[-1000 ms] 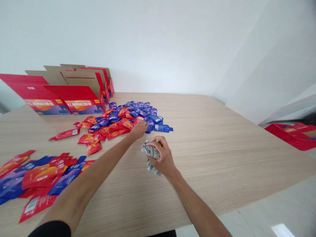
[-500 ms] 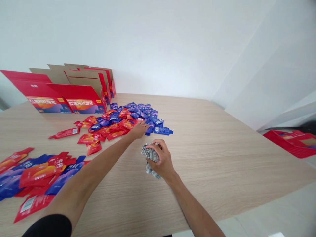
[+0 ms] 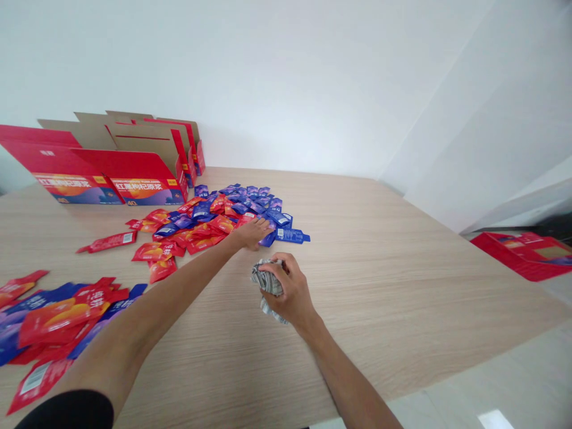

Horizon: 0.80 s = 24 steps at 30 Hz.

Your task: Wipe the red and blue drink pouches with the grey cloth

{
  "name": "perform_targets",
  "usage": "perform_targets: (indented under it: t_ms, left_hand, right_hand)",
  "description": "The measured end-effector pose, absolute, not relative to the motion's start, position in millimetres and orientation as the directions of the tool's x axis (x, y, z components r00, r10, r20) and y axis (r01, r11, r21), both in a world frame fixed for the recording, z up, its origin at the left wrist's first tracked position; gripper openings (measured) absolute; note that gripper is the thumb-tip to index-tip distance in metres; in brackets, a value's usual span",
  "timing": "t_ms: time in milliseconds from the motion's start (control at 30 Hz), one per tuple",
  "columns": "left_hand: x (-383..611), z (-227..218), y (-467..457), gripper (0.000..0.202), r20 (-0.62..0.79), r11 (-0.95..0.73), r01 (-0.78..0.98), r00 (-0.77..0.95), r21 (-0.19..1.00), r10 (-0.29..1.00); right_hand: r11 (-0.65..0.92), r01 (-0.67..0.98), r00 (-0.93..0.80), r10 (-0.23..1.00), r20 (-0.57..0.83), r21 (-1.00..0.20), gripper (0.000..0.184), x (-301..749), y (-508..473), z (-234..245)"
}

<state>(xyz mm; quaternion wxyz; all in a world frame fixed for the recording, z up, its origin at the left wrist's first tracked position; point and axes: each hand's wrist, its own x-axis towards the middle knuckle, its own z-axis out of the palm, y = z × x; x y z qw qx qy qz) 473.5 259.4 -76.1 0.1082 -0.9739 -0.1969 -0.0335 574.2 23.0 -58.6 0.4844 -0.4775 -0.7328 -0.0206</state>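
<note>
My right hand point(image 3: 290, 292) grips a crumpled grey striped cloth point(image 3: 268, 280) over the wooden table point(image 3: 379, 286); part of the cloth hangs below the fingers. Farther forward, my left hand point(image 3: 255, 232) lies with fingers stretched out at the near right edge of a pile of red pouches point(image 3: 203, 229) and blue pouches point(image 3: 277, 217). Its fingertips touch the pouches, and nothing shows gripped in it. One blue pouch point(image 3: 290, 235) lies flat just to the right of the fingertips.
Open red cartons point(image 3: 147, 185) stand at the back left against the wall. A second heap of pouches point(image 3: 62, 322) lies at the near left, partly behind my left forearm. A single red pouch point(image 3: 109, 241) lies apart. Beyond the table's right edge is a red box point(image 3: 522, 256).
The view has turned slightly, so the cartons and pouches sit farther left. My left hand's fingers have shifted slightly over the pouches. My right hand still holds the cloth.
</note>
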Motion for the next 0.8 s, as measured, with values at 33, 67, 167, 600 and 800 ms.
perform_targets:
  t_ms: [33,67,167,600,800]
  left_hand:
    - [473.5,-74.8,254.3,0.071,0.092,-0.911,0.358,0.933,-0.202,0.347]
    - [473.9,-73.9,248.8,0.071,0.08,-0.922,0.33,0.944,-0.203,0.32]
    - [476.5,-72.5,233.0,0.064,0.084,-0.936,0.295,0.955,-0.192,0.283]
    - [463.1,-67.0,227.8,0.022,0.275,-0.904,0.412,0.861,0.114,0.427]
    - [441.8,-65.3,185.8,0.041,0.431,-0.728,0.522,0.587,0.445,0.685]
  right_hand:
    - [0.547,0.719,-0.077,0.675,0.734,-0.428,0.037,574.2,22.6,-57.9]
    - [0.55,0.718,-0.079,0.673,0.736,-0.426,0.036,574.2,22.1,-57.1]
    - [0.555,0.713,-0.078,0.671,0.737,-0.429,0.034,574.0,21.5,-55.4]
    - [0.596,0.676,-0.061,0.632,0.773,-0.433,0.036,574.7,19.0,-55.0]
    - [0.597,0.623,0.057,0.609,0.791,-0.505,0.032,574.6,17.6,-53.8]
